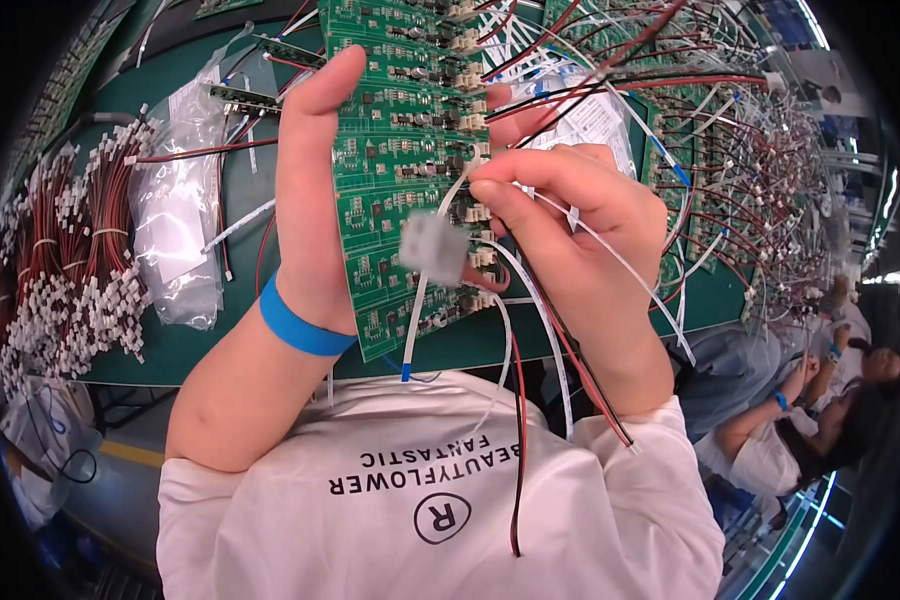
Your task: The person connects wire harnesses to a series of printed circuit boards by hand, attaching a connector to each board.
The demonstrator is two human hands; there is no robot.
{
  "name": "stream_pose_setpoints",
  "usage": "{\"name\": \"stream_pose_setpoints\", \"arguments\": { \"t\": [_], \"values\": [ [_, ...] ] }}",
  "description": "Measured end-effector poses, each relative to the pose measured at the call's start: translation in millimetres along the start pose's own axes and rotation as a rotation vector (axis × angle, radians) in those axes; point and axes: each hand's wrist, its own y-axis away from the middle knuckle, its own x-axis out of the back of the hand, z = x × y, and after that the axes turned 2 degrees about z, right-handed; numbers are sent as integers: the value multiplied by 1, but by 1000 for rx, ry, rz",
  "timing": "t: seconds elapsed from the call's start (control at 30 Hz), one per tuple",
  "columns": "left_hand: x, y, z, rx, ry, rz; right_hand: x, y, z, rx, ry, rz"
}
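My left hand (313,190), with a blue band at the wrist, grips a long green circuit board panel (370,215). Its thumb lies along the panel's left edge, and its fingertips show past the right edge. A row of small cream connectors (473,122) runs down that right edge, several with red-and-black wires (572,360) plugged in. Thumb and forefinger of my right hand (585,205) pinch a white flat cable (417,325) beside these connectors; its blue-tipped end hangs over the panel. A blurred white plug (435,248) hangs before the panel, covering part of it.
Bundles of red-and-black wires with white plugs (105,235) lie at the left on the green table (160,362). Next to them is a clear plastic bag (177,215). More wired circuit boards (695,200) crowd the right side. Other people (770,440) sit at the far right.
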Motion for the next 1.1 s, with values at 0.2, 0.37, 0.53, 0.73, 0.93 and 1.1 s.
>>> {"name": "stream_pose_setpoints", "arguments": {
  "t": [0.2,0.37,0.53,0.73,0.93,1.1],
  "values": [
    [2,-3,-3,-25,-14,50,-1,0,3,9,-20,0],
    [0,-5,-5,-49,-70,29,-1,1,4,-56,-72,9],
    [0,-7,-5,-16,-105,26,0,1,3,-48,-9,3],
    [-3,-6,-7,-16,-27,72,1,0,2,65,82,11],
    [0,-5,-4,10,8,-23,1,0,4,62,41,9],
    [-4,-6,-6,-20,-67,36,2,1,4,-53,-59,17]
  ]
}}
